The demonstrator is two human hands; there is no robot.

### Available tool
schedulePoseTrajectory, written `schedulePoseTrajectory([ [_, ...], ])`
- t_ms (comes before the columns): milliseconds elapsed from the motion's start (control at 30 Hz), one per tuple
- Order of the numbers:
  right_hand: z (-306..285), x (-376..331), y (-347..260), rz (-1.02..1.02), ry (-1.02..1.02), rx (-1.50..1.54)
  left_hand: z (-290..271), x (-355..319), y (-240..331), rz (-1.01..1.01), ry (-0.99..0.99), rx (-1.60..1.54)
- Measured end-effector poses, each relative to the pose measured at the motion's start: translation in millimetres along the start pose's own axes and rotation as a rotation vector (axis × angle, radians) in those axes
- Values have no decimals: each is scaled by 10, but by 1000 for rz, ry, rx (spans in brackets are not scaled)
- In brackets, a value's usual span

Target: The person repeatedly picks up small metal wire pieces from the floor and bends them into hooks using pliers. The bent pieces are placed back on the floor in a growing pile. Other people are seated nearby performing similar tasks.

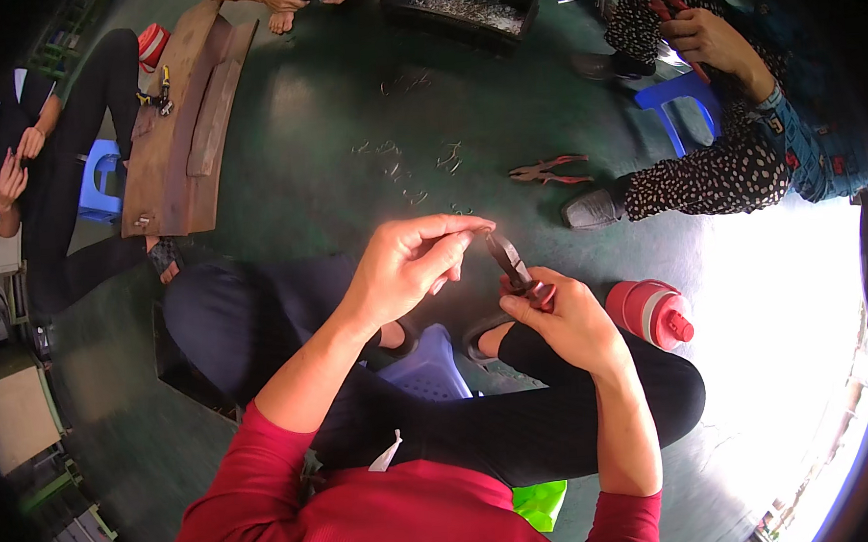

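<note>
My right hand (576, 324) is closed around the handles of a pair of dark-jawed pliers (507, 255), held up above my knees. The jaws point up and to the left. At their tip, my left hand (406, 265) pinches with thumb and forefinger. Whatever lies between those fingertips is too small to make out. On the floor beyond my hands are scattered small, thin, shiny bits (385, 148) that look like wire. A second pair of pliers with red handles (549, 170) lies on the floor to their right.
A red jug (649, 313) stands by my right knee. A purple stool (429, 367) shows between my legs. Wooden planks (176, 127) and a blue stool (101, 180) are at left. A black tray (460, 11) lies at the far side. Other people sit around; one at right holds red-handled pliers.
</note>
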State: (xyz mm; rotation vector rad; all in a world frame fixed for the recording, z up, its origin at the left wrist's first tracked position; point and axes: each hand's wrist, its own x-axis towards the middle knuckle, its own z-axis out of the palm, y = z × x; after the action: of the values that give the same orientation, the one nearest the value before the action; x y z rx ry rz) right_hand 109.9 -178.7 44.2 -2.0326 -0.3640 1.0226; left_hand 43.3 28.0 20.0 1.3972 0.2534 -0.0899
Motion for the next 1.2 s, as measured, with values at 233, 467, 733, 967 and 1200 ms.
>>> schedulePoseTrajectory([
  [233,26,9,-38,21,-6,-33,-52,4,3,-76,-37,-104],
  [467,11,-19,-66,50,-8,-42,-51,23,-19,-71,-53,-91],
  [733,8,3,11,28,-62,2,-52,38,-25,-92,-88,-110],
  [967,20,31,-37,66,-82,16,-93,40,-35,-89,-78,-57],
  [1200,11,-25,-64,38,-13,-113,-56,-9,-12,64,-88,185],
])
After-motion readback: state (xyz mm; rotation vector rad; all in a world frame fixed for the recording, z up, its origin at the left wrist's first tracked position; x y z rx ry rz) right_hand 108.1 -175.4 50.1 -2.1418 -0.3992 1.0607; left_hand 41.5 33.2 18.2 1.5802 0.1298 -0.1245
